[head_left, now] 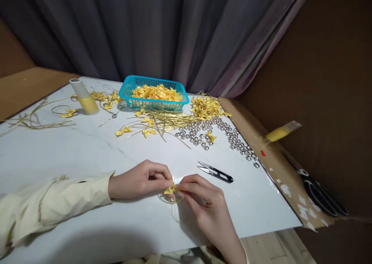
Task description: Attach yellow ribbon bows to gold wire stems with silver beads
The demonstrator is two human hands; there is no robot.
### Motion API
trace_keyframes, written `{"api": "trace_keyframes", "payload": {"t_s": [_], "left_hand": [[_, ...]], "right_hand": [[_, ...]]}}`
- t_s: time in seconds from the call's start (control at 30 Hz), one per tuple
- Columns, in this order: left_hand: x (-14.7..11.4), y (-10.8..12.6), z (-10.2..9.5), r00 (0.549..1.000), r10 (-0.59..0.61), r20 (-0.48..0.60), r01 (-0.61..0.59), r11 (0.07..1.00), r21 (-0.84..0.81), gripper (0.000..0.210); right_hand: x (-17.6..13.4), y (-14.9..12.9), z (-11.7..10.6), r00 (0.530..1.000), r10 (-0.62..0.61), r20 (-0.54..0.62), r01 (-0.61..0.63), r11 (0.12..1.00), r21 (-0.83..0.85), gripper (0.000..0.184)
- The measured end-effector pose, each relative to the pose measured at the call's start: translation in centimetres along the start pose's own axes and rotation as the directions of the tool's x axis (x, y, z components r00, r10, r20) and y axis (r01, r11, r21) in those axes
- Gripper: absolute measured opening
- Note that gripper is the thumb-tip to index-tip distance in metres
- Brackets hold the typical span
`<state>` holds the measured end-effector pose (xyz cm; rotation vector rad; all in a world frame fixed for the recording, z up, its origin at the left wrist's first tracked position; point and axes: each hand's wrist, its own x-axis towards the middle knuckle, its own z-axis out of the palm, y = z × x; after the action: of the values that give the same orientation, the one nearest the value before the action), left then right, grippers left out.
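Observation:
Near the front of the white table, a small yellow ribbon bow [169,191] is attached to a looped gold cord [167,201]. My left hand [145,182] pinches the bow from the left, thumb and forefinger closed on it. From the right, my right hand [205,202] is closed at the loop's side, its fingertips on the cord beside the bow. A thin pale thread hangs below the loop toward me. Just beyond my right hand lie black-handled thread snips [215,172], blades pointing left.
A blue basket [124,90] of yellow bows stands at the back. Gold cords [171,120], silver beads [197,131] and a bow pile [207,106] lie in front. Yellow thread spools [88,101] [281,131] stand left and lie right. Large scissors [319,194] rest at far right.

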<state>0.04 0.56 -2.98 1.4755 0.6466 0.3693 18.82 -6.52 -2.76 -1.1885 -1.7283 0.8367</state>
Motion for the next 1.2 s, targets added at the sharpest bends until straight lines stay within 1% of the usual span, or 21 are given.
{"api": "trace_keyframes", "payload": {"t_s": [0.1,0.3,0.47,0.57,0.67,0.9,1.0,1.13,1.2], "left_hand": [[0.1,0.0,0.1,1.000,-0.011,-0.005,0.011,1.000,-0.006,0.019],[0.1,-0.1,0.3,0.997,-0.019,-0.069,0.020,1.000,0.010,0.016],[0.0,0.5,0.7,0.996,-0.039,-0.084,0.046,0.995,0.084,0.022],[0.0,0.7,0.8,0.995,-0.012,-0.098,0.030,0.982,0.186,0.024],[0.0,0.5,0.8,0.996,0.033,-0.083,-0.010,0.965,0.261,0.028],[-0.1,0.3,0.9,0.996,0.060,-0.069,-0.038,0.959,0.281,0.025],[-0.2,0.2,1.0,0.990,0.121,-0.068,-0.086,0.919,0.385,0.026],[-0.3,-0.1,1.0,0.965,0.263,-0.005,-0.219,0.815,0.537,0.025],[-0.4,-0.3,1.0,0.957,0.291,0.011,-0.246,0.786,0.568,0.025]], "right_hand": [[0.1,0.1,-0.1,1.000,-0.024,-0.008,0.024,1.000,-0.014,0.022],[0.2,0.1,-0.3,0.999,-0.011,-0.043,0.010,0.999,-0.034,0.019],[0.1,0.2,-0.3,0.997,-0.041,-0.070,0.038,0.998,-0.044,0.020],[0.1,0.0,-0.2,0.995,-0.054,-0.086,0.050,0.998,-0.050,0.021],[0.1,-0.2,-0.2,0.995,-0.053,-0.090,0.049,0.998,-0.045,0.021],[0.2,-0.2,0.0,0.997,-0.059,-0.058,0.057,0.998,-0.033,0.022],[0.3,-0.1,0.0,0.999,-0.028,-0.040,0.027,0.999,-0.028,0.019],[0.1,0.2,-0.2,0.997,0.077,-0.019,-0.077,0.997,0.005,0.017],[-0.1,0.3,-0.5,0.992,0.123,0.003,-0.123,0.992,0.015,0.018]]}}
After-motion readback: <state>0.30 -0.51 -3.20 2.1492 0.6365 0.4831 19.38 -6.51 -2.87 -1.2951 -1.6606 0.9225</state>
